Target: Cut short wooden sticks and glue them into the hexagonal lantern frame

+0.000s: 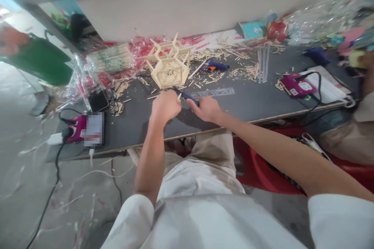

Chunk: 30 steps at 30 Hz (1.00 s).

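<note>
My left hand (166,106) is closed in a fist in front of the stick model, with a short pale wooden stick (179,96) at its fingers. My right hand (208,109) is closed around the handle of a slim dark blue hand tool (191,99), whose exact kind I cannot make out. The tool's far end points left and reaches the top of my left hand. Just behind the hands stands a model built of pale wooden sticks (169,71), with an angular frame. A clear ruler (214,92) lies beyond my right hand.
Loose stick pieces (242,72) litter the back of the grey table (248,103). A blue glue gun (216,65) lies among them, with glue sticks (263,64) to its right. Purple power strips (298,85) with cables lie at both sides. A phone (98,98) is at left. Someone sits at far right.
</note>
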Tool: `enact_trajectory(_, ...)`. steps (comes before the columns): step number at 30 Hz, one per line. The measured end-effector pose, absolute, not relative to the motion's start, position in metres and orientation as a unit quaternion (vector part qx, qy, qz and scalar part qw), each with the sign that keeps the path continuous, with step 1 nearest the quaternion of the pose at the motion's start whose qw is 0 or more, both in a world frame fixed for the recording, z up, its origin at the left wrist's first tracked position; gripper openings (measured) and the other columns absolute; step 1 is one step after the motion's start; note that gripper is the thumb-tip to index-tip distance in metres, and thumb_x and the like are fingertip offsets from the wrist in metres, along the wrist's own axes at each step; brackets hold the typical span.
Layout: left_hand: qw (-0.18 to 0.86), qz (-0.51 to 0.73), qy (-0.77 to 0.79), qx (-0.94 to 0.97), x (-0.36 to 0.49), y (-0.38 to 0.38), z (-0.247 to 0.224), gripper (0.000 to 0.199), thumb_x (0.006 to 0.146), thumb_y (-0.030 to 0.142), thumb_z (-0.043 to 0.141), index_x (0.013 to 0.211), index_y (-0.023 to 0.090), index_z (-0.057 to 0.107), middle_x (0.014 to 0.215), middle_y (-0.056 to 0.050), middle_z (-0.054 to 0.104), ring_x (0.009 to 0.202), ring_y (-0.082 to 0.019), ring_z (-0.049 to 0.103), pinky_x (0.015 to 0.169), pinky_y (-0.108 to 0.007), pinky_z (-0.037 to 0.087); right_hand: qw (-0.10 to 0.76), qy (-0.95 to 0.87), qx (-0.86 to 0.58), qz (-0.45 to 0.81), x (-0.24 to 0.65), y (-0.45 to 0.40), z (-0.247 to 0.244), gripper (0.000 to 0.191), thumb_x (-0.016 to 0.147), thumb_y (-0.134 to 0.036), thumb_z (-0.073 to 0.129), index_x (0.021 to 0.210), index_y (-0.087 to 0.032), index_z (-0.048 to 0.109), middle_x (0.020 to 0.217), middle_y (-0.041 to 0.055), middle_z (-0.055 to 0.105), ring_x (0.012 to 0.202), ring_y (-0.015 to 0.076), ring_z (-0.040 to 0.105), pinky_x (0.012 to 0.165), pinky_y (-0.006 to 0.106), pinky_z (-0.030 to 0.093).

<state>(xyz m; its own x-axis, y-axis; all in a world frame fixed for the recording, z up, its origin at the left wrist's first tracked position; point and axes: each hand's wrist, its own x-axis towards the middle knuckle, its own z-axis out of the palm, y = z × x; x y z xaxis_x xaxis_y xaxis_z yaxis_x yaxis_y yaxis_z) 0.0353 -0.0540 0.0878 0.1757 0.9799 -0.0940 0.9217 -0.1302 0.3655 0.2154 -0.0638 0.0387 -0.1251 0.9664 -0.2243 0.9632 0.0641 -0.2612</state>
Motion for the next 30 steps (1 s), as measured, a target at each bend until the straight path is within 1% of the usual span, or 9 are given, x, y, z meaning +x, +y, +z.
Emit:
enact_trajectory(4,0.151,-0.019,0.665,0.731,0.026,-0.066,0.099,0.020,0.098,0.022,0.063,0.096,0.018,0.082,0.098,-0.015,0.082,0.099,-0.032,0.078,0.082,-0.036,0.055,-0.016,-0.748,-0.642,0.165,0.215,-0.067,0.038,0.078,0.113,-0.074,0.030,0.088,-0.018,0.080,0.097,0.0162,0.081,0.096,0.0298,0.076,0.070,0.032,0.039)
enact_trajectory(8,0.088,-0.018,0.674,0.733,0.004,-0.061,0.096,0.031,0.107,0.025,0.052,0.102,0.020,0.083,0.106,-0.016,0.082,0.105,-0.035,0.077,0.085,-0.038,0.055,0.001,-0.739,-0.652,0.167,0.240,-0.071,0.042,0.076,0.110,-0.078,0.033,0.084,-0.019,0.075,0.088,0.0138,0.078,0.085,0.0285,0.073,0.065,0.033,0.036)
enact_trajectory(10,0.067,-0.018,0.660,0.748,-0.008,-0.051,0.086,0.034,0.109,0.025,0.050,0.106,0.019,0.083,0.109,-0.017,0.082,0.106,-0.035,0.077,0.086,-0.038,0.055,0.023,-0.732,-0.664,0.150,0.259,-0.075,0.041,0.072,0.109,-0.076,0.036,0.087,-0.020,0.075,0.089,0.0133,0.078,0.084,0.0283,0.072,0.066,0.033,0.038)
enact_trajectory(12,0.064,-0.015,0.622,0.781,-0.017,-0.040,0.073,0.034,0.110,0.022,0.048,0.107,0.017,0.082,0.115,-0.017,0.081,0.111,-0.033,0.076,0.088,-0.036,0.055,0.040,-0.726,-0.678,0.109,0.280,-0.081,0.036,0.065,0.109,-0.072,0.039,0.095,-0.019,0.076,0.098,0.0145,0.079,0.094,0.0307,0.073,0.071,0.034,0.042)
enact_trajectory(15,0.066,-0.011,0.563,0.824,-0.029,-0.027,0.053,0.035,0.108,0.015,0.048,0.110,0.016,0.082,0.125,-0.016,0.080,0.119,-0.032,0.073,0.093,-0.034,0.055,0.060,-0.702,-0.709,0.022,0.313,-0.091,0.019,0.057,0.106,-0.065,0.046,0.111,-0.017,0.077,0.114,0.0194,0.079,0.114,0.0367,0.072,0.086,0.039,0.050)
enact_trajectory(17,0.068,-0.002,0.542,0.838,-0.034,-0.022,0.042,0.036,0.106,0.013,0.047,0.111,0.016,0.083,0.125,-0.016,0.080,0.120,-0.032,0.073,0.094,-0.035,0.056,0.065,-0.682,-0.728,-0.037,0.337,-0.096,0.006,0.058,0.104,-0.063,0.049,0.119,-0.014,0.076,0.116,0.0238,0.078,0.118,0.0405,0.070,0.095,0.045,0.052)
enact_trajectory(20,0.074,0.025,0.529,0.845,-0.040,-0.018,0.033,0.039,0.104,0.013,0.047,0.111,0.018,0.084,0.125,-0.014,0.081,0.119,-0.031,0.072,0.095,-0.036,0.056,0.067,-0.655,-0.747,-0.091,0.373,-0.100,-0.011,0.063,0.104,-0.064,0.047,0.127,-0.012,0.074,0.118,0.0292,0.076,0.119,0.0453,0.068,0.103,0.052,0.050)
enact_trajectory(26,0.140,0.060,0.504,0.850,-0.050,-0.005,0.029,0.036,0.106,0.026,0.050,0.107,0.022,0.087,0.125,-0.012,0.081,0.110,-0.028,0.075,0.098,-0.034,0.055,0.066,-0.585,-0.803,-0.091,0.423,-0.100,-0.025,0.079,0.106,-0.066,0.038,0.146,-0.004,0.065,0.131,0.0378,0.070,0.131,0.0507,0.062,0.110,0.056,0.043)
enact_trajectory(30,0.157,0.035,0.482,0.862,-0.046,0.008,0.036,0.038,0.107,0.029,0.050,0.114,0.020,0.086,0.121,-0.012,0.083,0.113,-0.030,0.075,0.102,-0.036,0.053,0.064,-0.597,-0.798,-0.052,0.432,-0.096,-0.027,0.084,0.105,-0.062,0.039,0.155,0.004,0.056,0.148,0.0392,0.061,0.141,0.0512,0.054,0.117,0.056,0.038)
